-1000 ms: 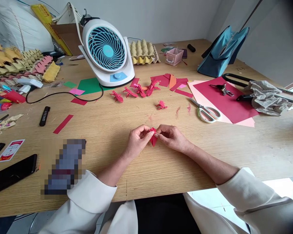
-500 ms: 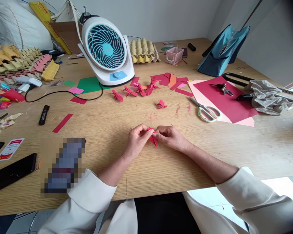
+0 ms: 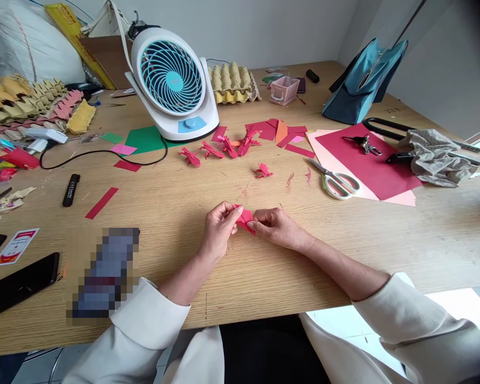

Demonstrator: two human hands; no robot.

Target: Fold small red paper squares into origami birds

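A small folded red paper [image 3: 245,218] is held just above the wooden table, between my two hands. My left hand [image 3: 221,226] pinches its left side between thumb and fingers. On the right side, the thumb and bent fingers of my right hand [image 3: 275,228] grip the paper's edge. Beyond the hands lies one folded red paper figure [image 3: 263,170]. Farther back, several more such figures [image 3: 212,150] stand in a loose row in front of the fan.
A white and blue fan [image 3: 173,80] stands at the back. Scissors [image 3: 338,181] lie on red and pale pink sheets at the right. At the left are a black marker [image 3: 71,190], a red strip [image 3: 101,203] and a black phone [image 3: 22,285]. Egg trays [image 3: 232,82] sit behind.
My left hand has shifted slightly left. The red paper between the hands has turned, from a point facing down to a wider, flatter side showing.
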